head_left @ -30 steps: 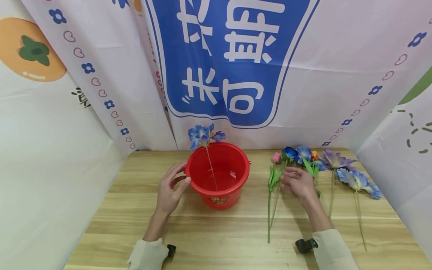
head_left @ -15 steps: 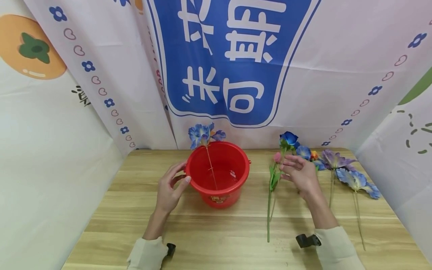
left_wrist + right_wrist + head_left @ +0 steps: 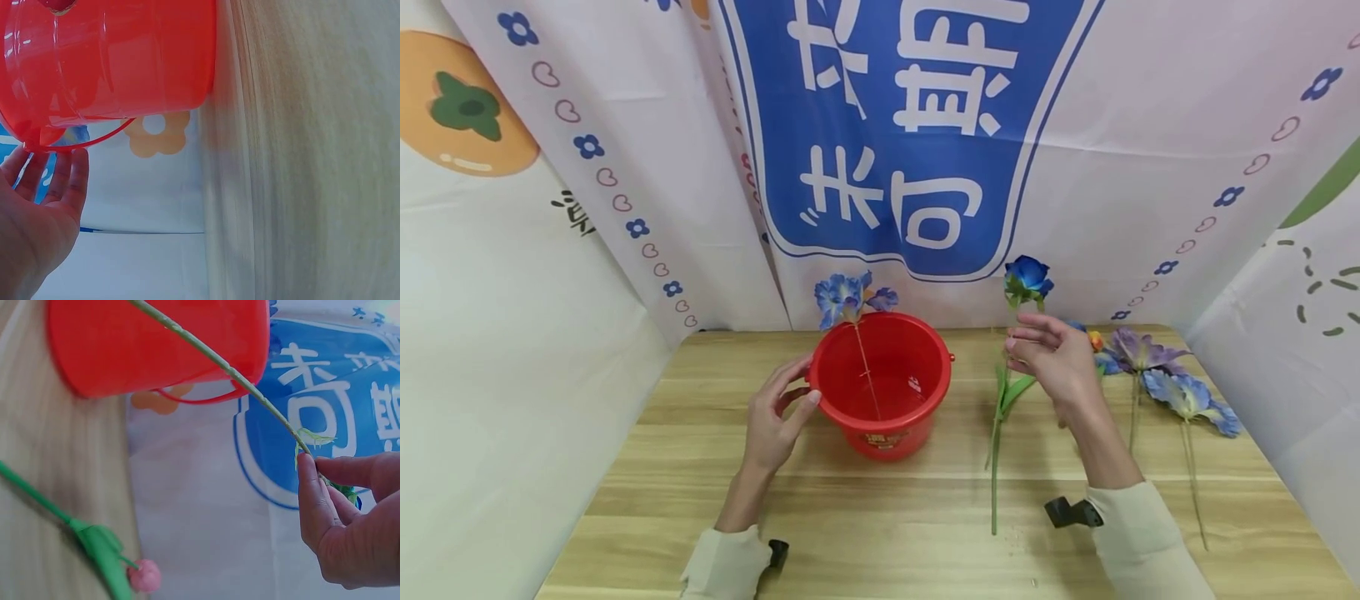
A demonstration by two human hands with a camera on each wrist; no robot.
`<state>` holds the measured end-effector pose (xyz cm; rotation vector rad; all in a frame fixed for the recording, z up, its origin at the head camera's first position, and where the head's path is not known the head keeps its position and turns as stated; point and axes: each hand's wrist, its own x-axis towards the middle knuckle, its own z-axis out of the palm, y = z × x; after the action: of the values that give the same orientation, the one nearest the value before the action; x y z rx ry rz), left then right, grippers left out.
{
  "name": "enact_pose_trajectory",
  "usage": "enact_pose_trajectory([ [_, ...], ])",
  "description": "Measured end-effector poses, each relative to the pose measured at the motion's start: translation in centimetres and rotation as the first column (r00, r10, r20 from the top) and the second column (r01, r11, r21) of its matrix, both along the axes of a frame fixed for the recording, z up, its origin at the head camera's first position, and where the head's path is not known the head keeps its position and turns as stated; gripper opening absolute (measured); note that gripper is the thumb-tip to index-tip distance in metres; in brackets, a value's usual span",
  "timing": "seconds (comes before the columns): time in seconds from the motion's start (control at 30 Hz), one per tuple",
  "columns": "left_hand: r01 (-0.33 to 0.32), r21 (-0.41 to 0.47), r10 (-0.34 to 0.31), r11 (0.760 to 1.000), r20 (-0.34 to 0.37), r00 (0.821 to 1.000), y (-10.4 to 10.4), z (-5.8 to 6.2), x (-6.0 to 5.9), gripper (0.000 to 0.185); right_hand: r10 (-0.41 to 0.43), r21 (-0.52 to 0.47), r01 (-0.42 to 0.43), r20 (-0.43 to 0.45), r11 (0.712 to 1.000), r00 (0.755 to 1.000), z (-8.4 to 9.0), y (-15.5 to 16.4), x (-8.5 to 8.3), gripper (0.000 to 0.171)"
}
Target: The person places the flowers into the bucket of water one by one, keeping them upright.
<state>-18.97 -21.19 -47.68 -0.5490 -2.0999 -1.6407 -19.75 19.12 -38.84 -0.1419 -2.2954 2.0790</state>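
A red bucket [image 3: 857,437] stands on the wooden table with a blue iris [image 3: 841,300] leaning in it, bloom above the far rim. My left hand [image 3: 775,421] touches the bucket's left side; in the left wrist view its fairly straight fingers [image 3: 59,181] meet the thin red handle [image 3: 103,140]. To the right, my right hand [image 3: 1060,362] pinches the stem [image 3: 219,362] of a blue rose [image 3: 1028,279] between thumb and fingers. The bloom stands above the hand; the stem slants down past the bucket in the right wrist view. Below lies a pink tulip [image 3: 145,575] with green leaves.
Right of my right hand lie a purple flower [image 3: 1142,350], another blue iris [image 3: 1187,396] and a small orange bloom [image 3: 1096,340], partly behind the hand. A printed cloth [image 3: 1150,167] hangs behind the table [image 3: 887,533]. Each sleeve bears a black wrist device [image 3: 1071,512].
My right hand has risen with the blue rose, lifting its bloom up and slightly left away from the other flowers. The left hand stays at the bucket.
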Motion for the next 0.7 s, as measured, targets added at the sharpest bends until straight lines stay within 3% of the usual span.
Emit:
enact_pose_trajectory([
  [0.7, -0.006, -0.002, 0.006, 1.000, 0.023, 1.000, 0.0, 0.2, 0.1, 0.052, 0.056, 0.040, -0.052, -0.113, 0.998, 0.992, 5.6, -4.1, -1.1, 0.046],
])
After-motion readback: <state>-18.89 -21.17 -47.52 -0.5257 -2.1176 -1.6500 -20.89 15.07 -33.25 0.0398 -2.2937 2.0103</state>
